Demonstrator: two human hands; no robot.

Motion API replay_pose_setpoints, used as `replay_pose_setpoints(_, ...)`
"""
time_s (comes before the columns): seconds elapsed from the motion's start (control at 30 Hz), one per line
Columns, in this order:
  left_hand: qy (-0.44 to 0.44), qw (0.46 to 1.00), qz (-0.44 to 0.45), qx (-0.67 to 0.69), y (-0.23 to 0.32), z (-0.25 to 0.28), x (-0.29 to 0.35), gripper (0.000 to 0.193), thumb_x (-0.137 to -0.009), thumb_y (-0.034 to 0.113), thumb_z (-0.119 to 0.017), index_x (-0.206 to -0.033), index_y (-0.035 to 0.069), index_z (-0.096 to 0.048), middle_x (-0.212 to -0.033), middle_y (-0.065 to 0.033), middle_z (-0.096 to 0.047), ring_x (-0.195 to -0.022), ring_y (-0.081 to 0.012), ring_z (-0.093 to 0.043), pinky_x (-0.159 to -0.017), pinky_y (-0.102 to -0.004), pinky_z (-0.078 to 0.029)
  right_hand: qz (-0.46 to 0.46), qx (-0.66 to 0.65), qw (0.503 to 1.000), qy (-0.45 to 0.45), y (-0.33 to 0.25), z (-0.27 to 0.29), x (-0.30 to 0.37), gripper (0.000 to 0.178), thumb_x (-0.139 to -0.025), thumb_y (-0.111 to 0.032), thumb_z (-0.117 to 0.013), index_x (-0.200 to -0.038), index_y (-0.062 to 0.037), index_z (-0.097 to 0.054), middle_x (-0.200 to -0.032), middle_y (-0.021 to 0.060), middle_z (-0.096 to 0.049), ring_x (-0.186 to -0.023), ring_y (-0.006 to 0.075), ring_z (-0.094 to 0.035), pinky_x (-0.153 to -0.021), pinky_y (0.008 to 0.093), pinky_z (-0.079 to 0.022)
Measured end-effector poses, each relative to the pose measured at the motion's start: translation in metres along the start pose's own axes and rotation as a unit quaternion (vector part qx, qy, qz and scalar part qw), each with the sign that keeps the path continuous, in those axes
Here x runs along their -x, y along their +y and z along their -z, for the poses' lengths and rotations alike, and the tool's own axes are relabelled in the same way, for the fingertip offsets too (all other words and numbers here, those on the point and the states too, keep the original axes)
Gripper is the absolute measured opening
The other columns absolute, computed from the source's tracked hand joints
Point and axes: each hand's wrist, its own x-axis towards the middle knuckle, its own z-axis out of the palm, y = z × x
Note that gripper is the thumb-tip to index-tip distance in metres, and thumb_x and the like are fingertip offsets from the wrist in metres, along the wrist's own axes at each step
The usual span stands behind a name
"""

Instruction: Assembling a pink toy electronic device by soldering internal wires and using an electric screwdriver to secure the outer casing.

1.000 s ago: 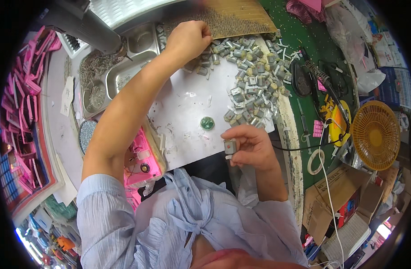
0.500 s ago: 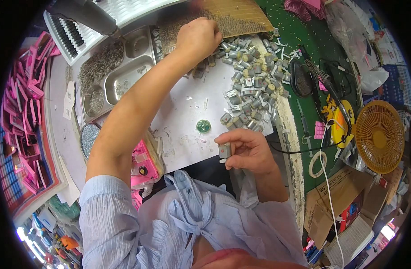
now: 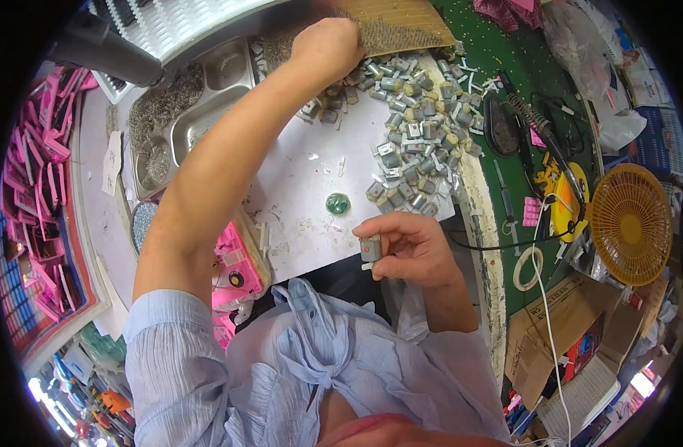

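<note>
My right hand [image 3: 417,249], nearer to me over the table's front edge, pinches a small motor [image 3: 370,249] between thumb and fingers. This motor is a grey metal can with a red dot and a white end. My left arm stretches across the table to the far side. My left hand [image 3: 329,48] is closed there, at the near edge of a tan board [image 3: 408,33] covered with many tiny upright metal pieces. Its fingertips are hidden, and so is anything in them. Just beside it spreads a heap of similar small motors [image 3: 423,134].
A metal compartment tray [image 3: 181,138] with small hardware stands left of my arm, under a dark power tool [image 3: 106,48]. Pink plastic parts [image 3: 39,201] fill the left side. A green disc [image 3: 337,204] lies mid-table. At right are a coiled-cord soldering tool [image 3: 531,123] and a brown fan [image 3: 630,225].
My left hand has shifted slightly farther away and its fingers now show less. The right hand keeps its hold on the motor, almost still. The whole view has tilted a little.
</note>
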Motion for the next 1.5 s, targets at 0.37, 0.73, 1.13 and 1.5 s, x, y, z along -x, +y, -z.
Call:
replay_pose_setpoints(0.37, 0.072, 0.996, -0.041, -0.027, 0.001, -0.012, -0.006, 0.021, -0.079, 0.021, -0.066, -0.078, 0.001, -0.075, -0.085, -0.0234, -0.073, -0.083, -0.0398, -0.073, -0.074, -0.0489, -0.059, 0.013, 0.044, 0.998, 0.035, -0.004, -0.007, 0.002, 0.049, -0.084, 0.007, -0.077, -0.131, 0.0016, -0.065, -0.082, 0.0001, -0.065, -0.071, 0.0053, -0.060, -0.065, 0.0200, -0.046)
replay_pose_setpoints(0.73, 0.117, 0.953, -0.050, 0.274, 0.006, 0.046, 0.088, 0.023, -0.086, 0.025, -0.074, -0.092, 0.003, -0.071, -0.091, -0.0140, -0.075, -0.081, -0.0310, -0.073, -0.071, -0.0424, -0.058, 0.007, 0.452, 0.877, 0.164, 0.017, 0.004, -0.023, 0.042, -0.088, 0.000, -0.069, -0.130, -0.0060, -0.064, -0.075, 0.0065, -0.063, -0.065, 0.0154, -0.063, -0.061, 0.0305, -0.049)
replay_pose_setpoints(1.13, -0.078, 0.779, 0.171, 0.598, -0.034, 0.088, 0.317, 0.011, -0.089, 0.001, -0.072, -0.100, 0.000, -0.073, -0.090, -0.0030, -0.071, -0.080, -0.0054, -0.066, -0.067, -0.0233, -0.054, 0.018, 0.686, 0.725, 0.055, 0.025, -0.003, -0.063, 0.031, -0.086, -0.010, -0.067, -0.118, -0.0090, -0.067, -0.069, 0.0087, -0.063, -0.064, 0.0273, -0.066, -0.062, 0.0396, -0.051)
replay_pose_setpoints(1.5, 0.043, 0.800, 0.174, 0.572, -0.026, 0.060, 0.386, 0.021, -0.088, 0.000, -0.073, -0.109, 0.002, -0.069, -0.097, -0.0057, -0.072, -0.085, -0.0120, -0.070, -0.072, -0.0248, -0.057, -0.150, 0.111, 0.982, 0.001, 0.036, -0.109, -0.053, 0.048, -0.094, 0.000, -0.069, -0.138, -0.0008, -0.052, -0.078, 0.0016, -0.063, -0.072, 0.0073, -0.059, -0.063, 0.0198, -0.045)
